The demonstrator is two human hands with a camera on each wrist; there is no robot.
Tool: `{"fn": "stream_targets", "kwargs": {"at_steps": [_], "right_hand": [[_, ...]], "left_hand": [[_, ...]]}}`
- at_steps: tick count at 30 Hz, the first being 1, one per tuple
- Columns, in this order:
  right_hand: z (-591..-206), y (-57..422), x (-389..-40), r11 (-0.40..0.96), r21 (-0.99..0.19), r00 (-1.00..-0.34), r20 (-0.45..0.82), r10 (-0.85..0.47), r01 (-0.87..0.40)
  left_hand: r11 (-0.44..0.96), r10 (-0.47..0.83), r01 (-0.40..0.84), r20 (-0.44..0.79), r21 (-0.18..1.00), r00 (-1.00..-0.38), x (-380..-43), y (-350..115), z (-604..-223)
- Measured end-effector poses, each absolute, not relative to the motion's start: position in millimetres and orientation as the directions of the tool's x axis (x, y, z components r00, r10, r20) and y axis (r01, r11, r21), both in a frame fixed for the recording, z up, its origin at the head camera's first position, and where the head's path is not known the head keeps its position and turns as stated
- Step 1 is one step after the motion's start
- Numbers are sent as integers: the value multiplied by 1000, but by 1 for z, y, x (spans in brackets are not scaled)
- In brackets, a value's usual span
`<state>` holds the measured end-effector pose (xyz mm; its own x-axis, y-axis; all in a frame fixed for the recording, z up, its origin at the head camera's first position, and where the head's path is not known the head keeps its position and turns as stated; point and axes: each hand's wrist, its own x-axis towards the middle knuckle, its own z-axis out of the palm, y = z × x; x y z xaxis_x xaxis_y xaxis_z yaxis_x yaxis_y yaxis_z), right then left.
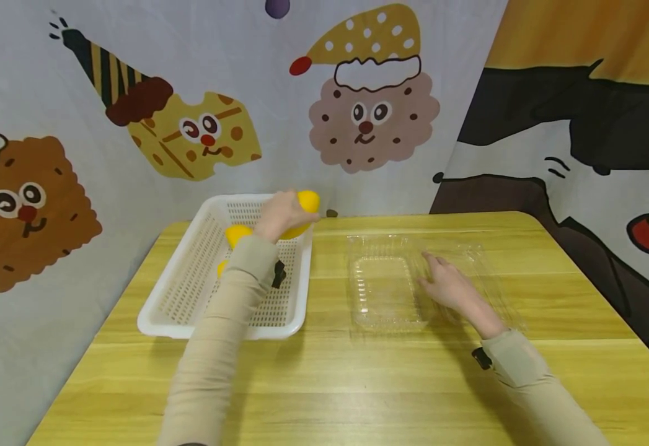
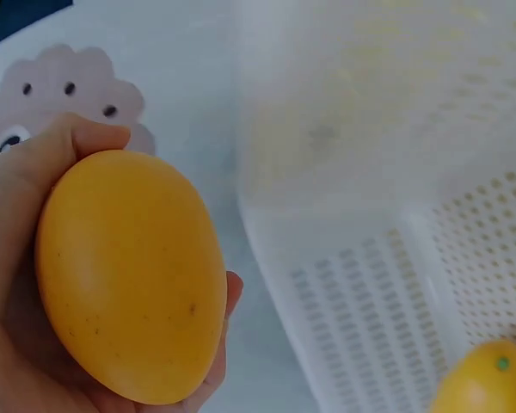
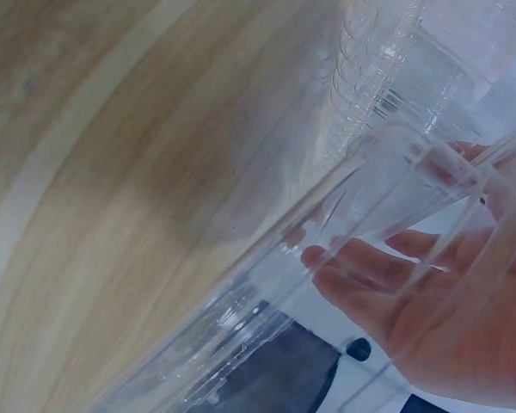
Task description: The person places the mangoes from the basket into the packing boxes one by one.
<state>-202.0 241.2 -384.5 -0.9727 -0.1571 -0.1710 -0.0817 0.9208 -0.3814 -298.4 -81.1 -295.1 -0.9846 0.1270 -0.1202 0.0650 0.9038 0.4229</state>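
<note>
My left hand (image 1: 282, 214) grips a smooth yellow mango (image 2: 133, 275) above the back right rim of a white perforated basket (image 1: 159, 328). In the left wrist view, the fingers and thumb wrap round the fruit, which has small dark specks. More yellow fruit (image 1: 237, 235) lies in the basket, partly hidden by my left arm. My right hand (image 1: 452, 288) is at a clear plastic clamshell box (image 1: 385, 288) lying opened out on the table. Its fingers are extended, over the lid side near the fold; the right wrist view shows them through the clear plastic.
A small black object (image 1: 278, 274) is in the basket's right side. The wood-grain table (image 1: 357, 384) ends at the back against a cloth (image 1: 279, 124) printed with cartoon biscuits and cheese. The basket stands left of the clear box.
</note>
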Motion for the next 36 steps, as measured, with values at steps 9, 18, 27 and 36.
{"fn": "stream_targets", "kwargs": {"at_steps": [9,18,27,36], "right_hand": [[-383,241,-199,921,-379,-973,-165,-158,-85],[-385,241,-200,921,-382,-974,-172,-149,-73],[-386,240,-202,917,-391,-975,-162,-155,-81],[-385,238,-203,913,-398,-976,-151,-159,-87]], "left_hand": [[901,162,97,-121,423,-979,-296,-44,-286],[902,193,127,-123,413,-973,-287,-2,-298],[873,208,113,-151,475,-966,-277,35,-322],[844,181,35,-223,535,-958,-268,62,-338]]}}
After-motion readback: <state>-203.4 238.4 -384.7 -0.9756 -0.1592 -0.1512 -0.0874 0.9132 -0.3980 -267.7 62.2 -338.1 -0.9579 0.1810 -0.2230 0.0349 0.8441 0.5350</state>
